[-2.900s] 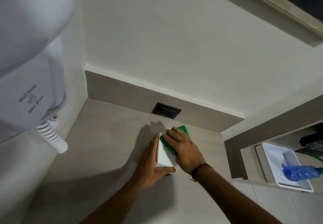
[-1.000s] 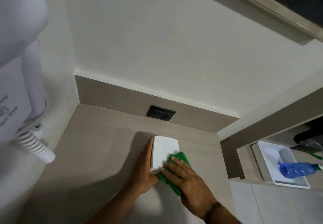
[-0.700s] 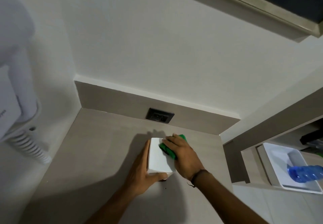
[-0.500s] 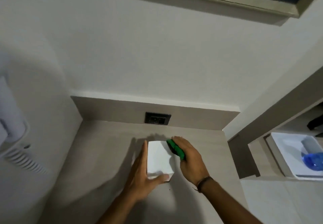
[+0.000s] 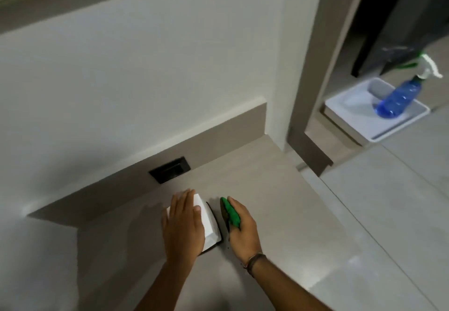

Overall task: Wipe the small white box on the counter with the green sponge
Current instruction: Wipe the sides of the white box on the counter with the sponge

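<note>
The small white box point(image 5: 208, 223) lies on the beige counter point(image 5: 279, 201), near the back wall. My left hand point(image 5: 182, 225) rests flat on top of it, fingers spread, covering most of its left part. The green sponge point(image 5: 231, 213) is held on edge in my right hand point(image 5: 243, 230), just right of the box with a narrow gap between them. The sponge's lower part is hidden by my fingers.
A black wall socket point(image 5: 169, 170) sits in the backsplash behind the box. To the right, past a door frame point(image 5: 313, 106), a white tray point(image 5: 359, 126) on the floor holds a blue spray bottle point(image 5: 401, 99).
My view has swung to the right, so the hair dryer is gone from sight. My left hand has moved from the box's side onto its top. The sponge has come off the box to its right.
</note>
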